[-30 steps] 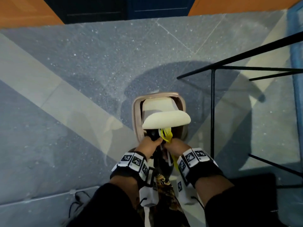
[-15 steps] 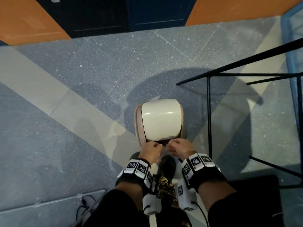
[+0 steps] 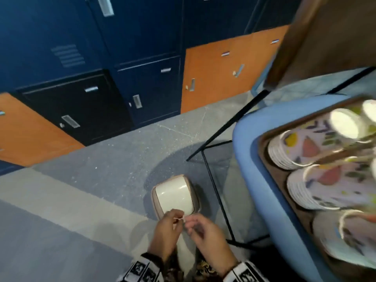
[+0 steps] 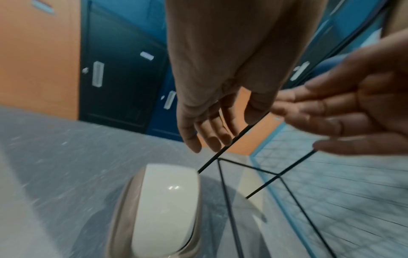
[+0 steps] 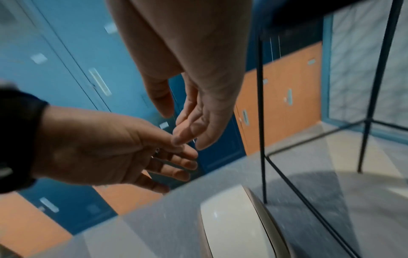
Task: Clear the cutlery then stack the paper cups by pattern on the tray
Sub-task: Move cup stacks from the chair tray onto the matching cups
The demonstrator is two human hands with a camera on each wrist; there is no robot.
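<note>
Head view: both hands low at 6 o'clock, close together over the floor, just this side of a lidded bin (image 3: pixel 176 197). Bin lid cream, closed, body tan; it stands on the grey speckled floor (image 3: pixel 97 165).

Left hand (image 3: pixel 165 231): fingers (image 3: pixel 173 213) loosely extended and slightly apart, nothing clamped in them in the left wrist view. In the head view a thin pale sliver shows between the two hands' fingertips; too small and blurred to tell what it is or which hand has it.

Right hand (image 3: pixel 205 235): fingers (image 3: pixel 191 224) relaxed, gently bent, spread a little; right wrist view shows the palm bare. Its fingertips sit just beside those of the left hand; contact cannot be told.

Task's things at 3 o'clock: a brown tray (image 3: pixel 284 186) rests on a blue-edged desk (image 3: pixel 250 151). On the tray lie patterned paper cups (image 3: pixel 301 147) on their sides, nested in stacks with rims toward the camera, prints of pink, yellow and green shapes. At least three stacks, one behind another along the tray's near edge; further cups at the far right are motion-blurred. No cutlery can be made out on the tray.

Black wire legs (image 3: pixel 215 190) of the desk stand between bin and tray. Blue and orange lockers (image 3: pixel 146 86) at 12 o'clock.
</note>
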